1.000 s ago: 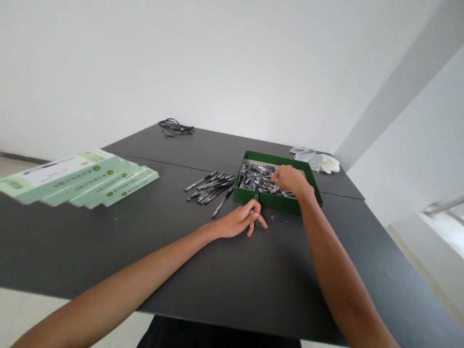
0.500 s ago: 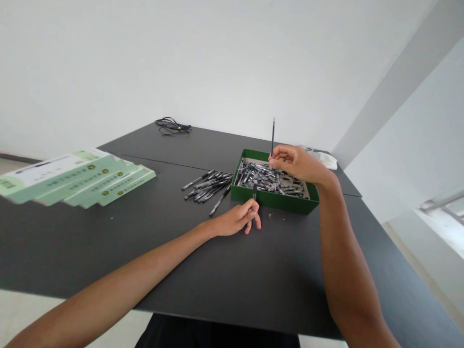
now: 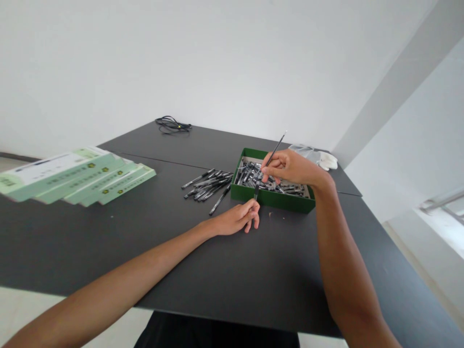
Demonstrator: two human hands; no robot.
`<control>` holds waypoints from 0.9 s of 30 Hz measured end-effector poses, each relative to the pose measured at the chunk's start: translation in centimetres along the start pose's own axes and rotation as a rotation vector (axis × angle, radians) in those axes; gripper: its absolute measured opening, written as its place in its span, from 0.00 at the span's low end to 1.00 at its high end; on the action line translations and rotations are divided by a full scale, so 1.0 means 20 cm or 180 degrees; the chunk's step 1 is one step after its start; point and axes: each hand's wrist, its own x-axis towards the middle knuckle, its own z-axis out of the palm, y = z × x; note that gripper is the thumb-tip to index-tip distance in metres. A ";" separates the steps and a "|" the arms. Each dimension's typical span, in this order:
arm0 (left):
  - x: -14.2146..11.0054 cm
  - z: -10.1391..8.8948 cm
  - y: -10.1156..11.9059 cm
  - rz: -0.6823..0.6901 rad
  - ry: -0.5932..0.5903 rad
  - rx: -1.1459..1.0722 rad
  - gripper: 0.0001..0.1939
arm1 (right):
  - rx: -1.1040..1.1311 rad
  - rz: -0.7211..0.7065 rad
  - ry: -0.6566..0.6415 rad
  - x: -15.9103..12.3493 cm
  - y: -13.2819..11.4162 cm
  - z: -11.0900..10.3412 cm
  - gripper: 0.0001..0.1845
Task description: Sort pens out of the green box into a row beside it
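My left hand (image 3: 239, 218) rests on the dark table, its fingers pinching a black-capped pen barrel (image 3: 257, 190) that points up in front of the green box (image 3: 277, 198). Above the box, my right hand (image 3: 290, 166) grips a thin dark pen refill (image 3: 277, 146) between thumb and fingers. The refill slants up to the right, and its lower end is near the top of the barrel; whether they touch I cannot tell. Many loose pen parts (image 3: 250, 171) fill the box, partly hidden by my right hand. Several pens (image 3: 210, 185) lie in a pile left of the box.
Overlapping green-and-white booklets or flat boxes (image 3: 112, 181) lie on the left of the table. A coiled black cable (image 3: 172, 125) sits near the wall. White gloves (image 3: 326, 160) are behind the box at the right, partly behind my right hand.
My right hand has lifted a refill out of the box, then brought it left and down toward the pen barrel, tilting it. My left hand has kept its hold almost in place.
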 end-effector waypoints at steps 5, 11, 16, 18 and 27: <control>0.00 0.00 -0.01 -0.0014 -0.0003 0.0014 0.19 | -0.0028 0.0021 -0.0144 0.00 -0.01 0.01 0.15; 0.00 0.00 0.00 -0.0012 -0.0016 0.0095 0.18 | -0.0050 0.0080 -0.0218 0.00 -0.01 0.01 0.13; 0.00 0.00 0.00 -0.0009 -0.0058 0.0179 0.17 | -0.0081 0.0177 -0.0210 -0.01 0.00 0.00 0.13; 0.00 0.00 0.00 -0.0001 -0.0074 0.0204 0.17 | -0.0166 0.0235 -0.0238 -0.02 -0.01 0.00 0.12; 0.00 0.00 0.00 0.0025 -0.0067 0.0224 0.17 | -0.0340 0.0298 -0.0260 -0.02 -0.02 0.01 0.11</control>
